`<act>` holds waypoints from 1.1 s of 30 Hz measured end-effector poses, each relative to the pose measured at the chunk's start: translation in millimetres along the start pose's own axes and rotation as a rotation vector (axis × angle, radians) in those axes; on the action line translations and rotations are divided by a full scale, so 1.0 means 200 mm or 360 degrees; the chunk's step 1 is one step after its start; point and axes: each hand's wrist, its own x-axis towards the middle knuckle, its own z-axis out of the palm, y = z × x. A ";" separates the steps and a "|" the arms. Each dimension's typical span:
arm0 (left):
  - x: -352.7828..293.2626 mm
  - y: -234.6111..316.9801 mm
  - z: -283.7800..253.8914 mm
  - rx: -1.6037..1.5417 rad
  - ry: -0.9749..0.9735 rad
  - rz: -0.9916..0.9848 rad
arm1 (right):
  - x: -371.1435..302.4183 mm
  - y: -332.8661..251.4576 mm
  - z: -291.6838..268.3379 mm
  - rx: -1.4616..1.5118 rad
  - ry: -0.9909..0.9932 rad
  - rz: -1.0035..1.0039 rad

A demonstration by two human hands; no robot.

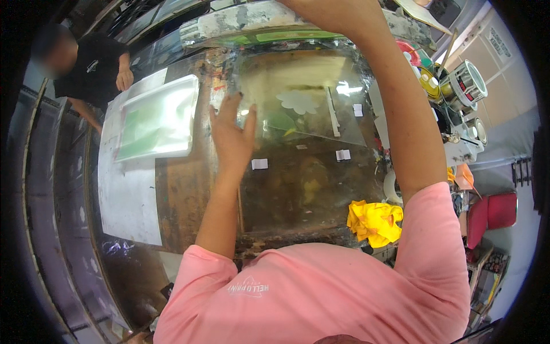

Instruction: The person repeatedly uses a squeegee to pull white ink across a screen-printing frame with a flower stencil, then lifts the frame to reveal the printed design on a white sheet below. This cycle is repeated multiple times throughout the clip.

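My left hand [232, 132] is over the left part of the dark work board [286, 198], its fingers spread and nothing between them. Near its fingertips lies a clear plastic sheet [344, 129] with a pale flower shape [298, 103] on it. Stretched far forward, my right hand [323, 12] is cut off by the upper edge, so its fingers are hidden. Just beyond the board, beside that hand, is a paint-smeared frame [229, 28] with a green strip. Small white tabs [259, 164] sit on the board around the sheet.
At left, a stack of clear sheets [163, 117] lies on white paper [129, 198]; a co-worker's hand [124, 79] is at its far edge. A crumpled yellow cloth [375, 222] rests at the near right. Paint cans [465, 83] and a tape roll [392, 188] line the right side.
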 end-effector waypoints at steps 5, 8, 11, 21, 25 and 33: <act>-0.05 -0.38 -0.26 0.0194 0.0124 -0.0335 | -0.05 0.00 0.01 0.0024 0.0113 -0.0068; -0.11 -0.68 -0.50 0.0369 0.0191 -0.0445 | -0.05 -0.02 0.00 -0.0014 0.0064 -0.0063; -0.17 -1.00 -0.74 0.0510 0.0277 -0.0593 | -0.06 -0.04 -0.01 -0.0059 -0.0073 0.0020; -0.19 -1.36 -0.97 0.1577 0.0397 -0.0979 | -0.15 0.00 0.05 -0.0184 0.0013 -0.0059; -0.22 -1.08 -0.69 0.1466 0.0011 -0.0049 | -0.14 0.02 0.06 -0.0170 0.0055 -0.0067; -0.23 -0.95 -0.54 0.1476 -0.0458 -0.0012 | -0.10 -0.01 0.03 -0.0141 -0.0034 -0.0038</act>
